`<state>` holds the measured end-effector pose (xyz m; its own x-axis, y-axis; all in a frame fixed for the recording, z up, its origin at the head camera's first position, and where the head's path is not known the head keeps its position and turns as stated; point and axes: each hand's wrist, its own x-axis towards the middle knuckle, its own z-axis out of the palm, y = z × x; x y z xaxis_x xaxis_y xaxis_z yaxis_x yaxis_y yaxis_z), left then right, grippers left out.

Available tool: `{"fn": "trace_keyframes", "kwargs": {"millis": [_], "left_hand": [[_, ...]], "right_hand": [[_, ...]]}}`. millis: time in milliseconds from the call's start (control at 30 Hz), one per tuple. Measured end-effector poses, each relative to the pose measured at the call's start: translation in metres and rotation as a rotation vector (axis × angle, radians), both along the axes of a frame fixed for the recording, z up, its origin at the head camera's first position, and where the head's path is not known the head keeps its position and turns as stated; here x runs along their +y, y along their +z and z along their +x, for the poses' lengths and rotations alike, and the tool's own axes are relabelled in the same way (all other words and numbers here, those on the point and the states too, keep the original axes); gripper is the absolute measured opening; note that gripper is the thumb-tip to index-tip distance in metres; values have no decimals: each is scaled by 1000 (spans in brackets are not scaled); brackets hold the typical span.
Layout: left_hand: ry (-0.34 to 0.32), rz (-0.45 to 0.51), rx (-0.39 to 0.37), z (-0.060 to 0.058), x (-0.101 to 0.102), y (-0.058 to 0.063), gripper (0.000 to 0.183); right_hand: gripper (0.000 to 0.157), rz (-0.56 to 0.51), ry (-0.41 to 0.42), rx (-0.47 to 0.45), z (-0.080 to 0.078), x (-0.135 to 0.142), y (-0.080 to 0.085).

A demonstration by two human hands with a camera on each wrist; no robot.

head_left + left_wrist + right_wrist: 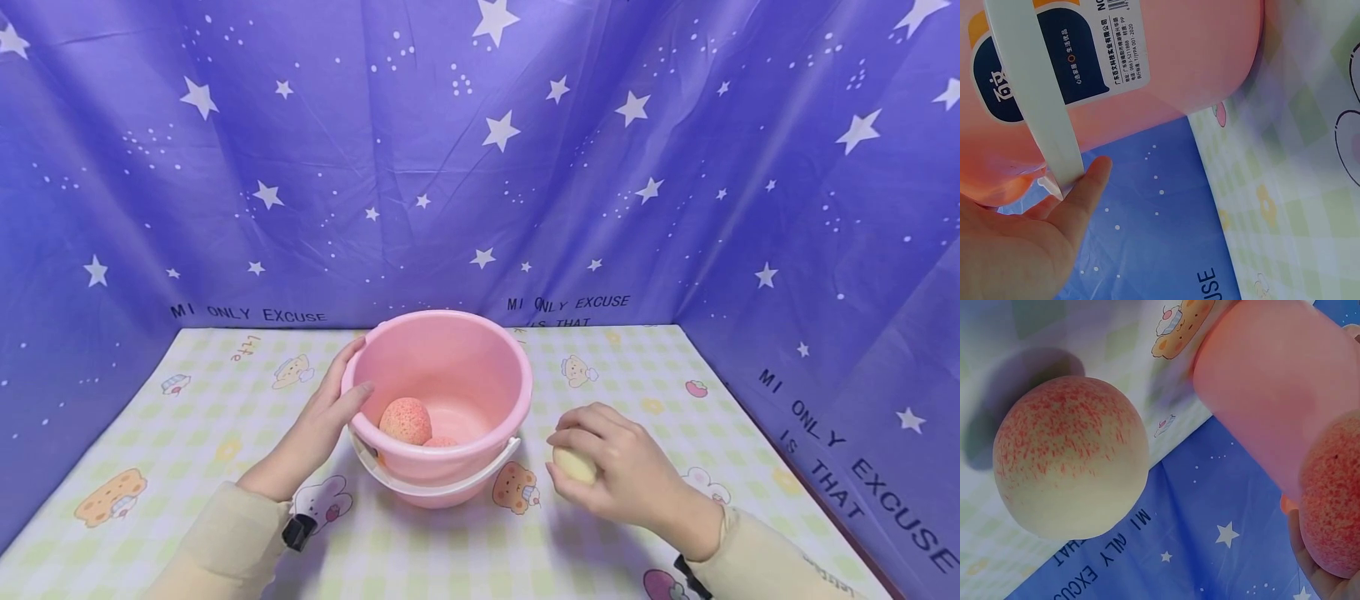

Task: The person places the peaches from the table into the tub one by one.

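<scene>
My left hand (318, 421) holds the left side of a pink bucket (438, 462), its thumb over the rim and its other fingers along the outside. Inside the bucket lie two round peaches (406, 421) with red speckles. A white handle (1038, 94) hangs down across the bucket's label. To the right of the bucket, my right hand (626, 475) grips a pale yellow peach (576, 464) between fingers and thumb, above the tablecloth. In the right wrist view, fingers (1302, 550) lie behind a red peach (1335, 500); another peach (1071, 456) fills the left side.
A checked tablecloth (195, 508) with cartoon prints covers the table. Behind it and along both sides hangs a blue-purple cloth (420, 125) with white stars.
</scene>
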<state>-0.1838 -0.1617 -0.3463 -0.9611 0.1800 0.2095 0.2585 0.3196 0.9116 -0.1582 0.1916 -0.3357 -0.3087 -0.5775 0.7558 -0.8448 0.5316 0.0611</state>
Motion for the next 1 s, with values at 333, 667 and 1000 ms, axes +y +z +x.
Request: {"fn": "trace_keyframes", "kwargs": {"millis": [333,667,1000], "left_hand": [[-2,10,-2,1,0,1,60],[-5,15,-12,0,0,0,59],[-2,3,-2,0,0,0,59]], "right_hand": [[21,-38,34,31,-3,-3,5],[25,-57,48,64,-4,-5,11],[24,-77,63,51,-7,-6,15]]}}
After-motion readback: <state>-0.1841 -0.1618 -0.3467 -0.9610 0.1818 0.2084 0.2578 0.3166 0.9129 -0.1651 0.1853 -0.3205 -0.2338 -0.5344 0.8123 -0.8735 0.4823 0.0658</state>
